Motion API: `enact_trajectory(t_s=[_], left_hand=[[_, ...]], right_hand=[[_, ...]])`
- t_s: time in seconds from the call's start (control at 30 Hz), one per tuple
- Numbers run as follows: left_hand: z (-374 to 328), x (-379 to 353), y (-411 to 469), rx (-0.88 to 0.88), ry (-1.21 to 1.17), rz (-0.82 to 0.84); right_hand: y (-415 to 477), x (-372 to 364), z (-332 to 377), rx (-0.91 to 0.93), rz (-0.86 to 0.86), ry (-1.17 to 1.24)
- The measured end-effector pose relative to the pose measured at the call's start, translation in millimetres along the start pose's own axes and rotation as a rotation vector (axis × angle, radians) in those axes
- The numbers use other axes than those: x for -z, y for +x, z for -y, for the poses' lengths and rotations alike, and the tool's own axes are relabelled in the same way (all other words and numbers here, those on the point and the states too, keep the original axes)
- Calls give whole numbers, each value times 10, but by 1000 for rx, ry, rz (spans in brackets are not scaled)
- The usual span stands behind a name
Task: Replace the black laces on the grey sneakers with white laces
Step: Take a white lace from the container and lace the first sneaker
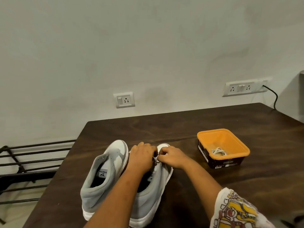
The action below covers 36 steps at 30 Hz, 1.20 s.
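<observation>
Nearest the camera, a white sleeve point(235, 209) printed in yellow and red covers the person's right upper arm at the lower right corner. Both bare forearms reach forward from here over the dark wooden table point(213, 186).

Two grey sneakers stand side by side near the table's front left edge, heels toward the person and toes pointing away. The left sneaker point(102, 175) is in full view, its dark insole with a white label showing through the open collar. The right sneaker point(156, 195) sits just beside it, touching or nearly so, and the left forearm crosses over its opening and hides much of it.

Over the front part of the right sneaker the two hands meet. The left hand point(142, 157) lies with its back up and its fingers curled down, closing on a short piece of pale lace point(155, 159). The right hand point(171, 157) has its fingers bent too and pinches the same lace from the other side. The knuckles of both hands almost touch. The white toe cap shows just beyond the fingers.

Farther right, well apart from the sneakers, stands an orange tub point(236, 140) with dark printed sides; a white lace point(218, 151) lies coiled inside it.

Left of the table, a black metal rack point(32, 158) stands lower down. Behind everything, the pale wall carries a single socket plate point(124, 99) and a longer socket panel point(241, 88), from which a black cable point(275, 97) drops behind the table's far edge.
</observation>
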<state>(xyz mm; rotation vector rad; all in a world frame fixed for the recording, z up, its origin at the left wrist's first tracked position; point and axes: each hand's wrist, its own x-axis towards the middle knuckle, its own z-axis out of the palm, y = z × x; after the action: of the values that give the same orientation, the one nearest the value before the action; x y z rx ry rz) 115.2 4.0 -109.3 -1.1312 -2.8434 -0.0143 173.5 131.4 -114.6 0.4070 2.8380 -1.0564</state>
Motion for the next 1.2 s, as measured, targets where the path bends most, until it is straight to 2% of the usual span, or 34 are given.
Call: enact_trajectory(t_s=[0.1, 0.17, 0.2, 0.3, 0.37, 0.47, 0.57, 0.67, 0.73, 0.77, 0.8, 0.87, 0.97, 1.03, 1.1, 1.2], left_hand=[[-83, -21, -12, -69, 138, 51], [-93, -7, 10, -26, 33, 77], [-70, 33, 10, 15, -127, 85], [28, 111, -68, 120, -835, 176], [48, 147, -140, 244, -1180, 143], [143, 246, -110, 535, -1683, -166], [359, 435, -58, 677, -2082, -665], [578, 468, -140, 737, -2157, -989], [716, 444, -194, 754, -2138, -1090], [747, 444, -213, 775, -2085, -1089], [752, 435, -232, 794, -2007, -1035], [631, 429, -246, 757, -1864, -799], [327, 449, -252, 574, -1594, -426], [174, 479, -226, 449, -1524, -333], [94, 476, -193, 387, -1523, -309], [48, 386, -160, 357, -1496, -310]], right_hand=[[-15, 35, -6, 0, 38, 34], [-16, 46, -13, -8, 61, 58], [-9, 43, -15, -13, 69, 68], [4, 20, -11, -22, 83, 88], [3, 8, -4, -24, 85, 99], [-12, -2, 6, -28, 69, 93], [-18, -23, 17, -46, 24, 74], [-14, -36, 40, -54, 0, 82], [-15, -46, 36, -59, -12, 79], [-16, -49, 36, -63, -15, 83], [-21, -55, 39, -62, -16, 87], [-24, -44, 46, -55, -5, 94], [-32, 0, 35, -52, 49, 109], [-40, 35, -5, -90, 71, 216], [-47, 82, -67, -113, 61, 352], [-84, 219, -171, -146, 167, 298]])
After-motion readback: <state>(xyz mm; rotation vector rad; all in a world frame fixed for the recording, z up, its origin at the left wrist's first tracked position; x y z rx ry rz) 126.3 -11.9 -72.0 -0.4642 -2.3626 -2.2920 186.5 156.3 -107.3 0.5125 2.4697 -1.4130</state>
